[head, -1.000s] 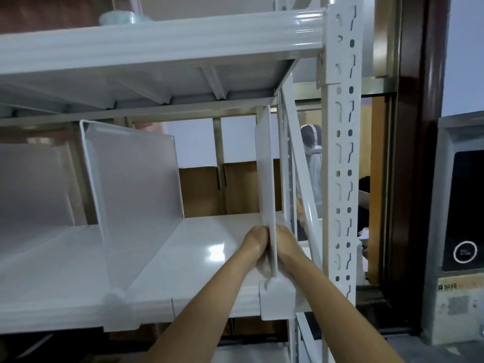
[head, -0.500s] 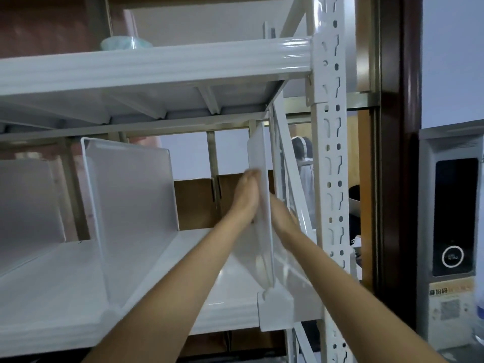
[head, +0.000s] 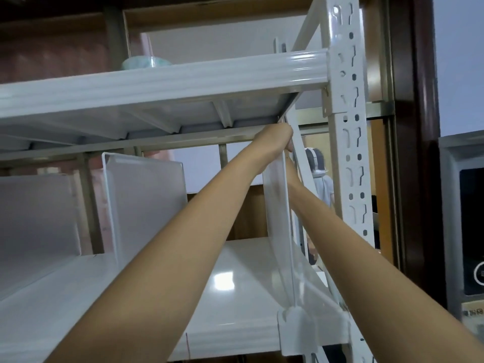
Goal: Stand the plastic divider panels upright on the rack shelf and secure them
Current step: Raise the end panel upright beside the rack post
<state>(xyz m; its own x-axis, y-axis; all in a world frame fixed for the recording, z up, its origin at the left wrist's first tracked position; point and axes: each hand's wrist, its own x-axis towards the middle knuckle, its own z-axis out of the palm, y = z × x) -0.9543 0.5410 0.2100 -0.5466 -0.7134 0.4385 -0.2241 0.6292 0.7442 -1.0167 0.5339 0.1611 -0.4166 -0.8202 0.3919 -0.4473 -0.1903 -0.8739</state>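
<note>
A translucent white divider panel (head: 278,231) stands upright and edge-on at the right end of the white shelf (head: 222,305), with its front clip (head: 296,334) hooked over the shelf's front lip. My left hand (head: 275,138) grips the panel's top edge just under the upper shelf. My right hand is mostly hidden behind the panel, and only its forearm (head: 340,247) shows, reaching up along the panel's right face. A second divider panel (head: 146,205) stands upright near the shelf's middle, and a third one (head: 34,218) stands at the far left.
The upper shelf beam (head: 162,85) runs close above the hands. A slotted white upright post (head: 348,153) and a diagonal brace (head: 301,158) stand just right of the held panel. Cardboard boxes (head: 251,213) sit behind the rack. A dark door frame (head: 416,153) is at the right.
Both hands have slid up the right-hand panel from its bottom front, past its middle, to its top edge. The view has tilted upward.
</note>
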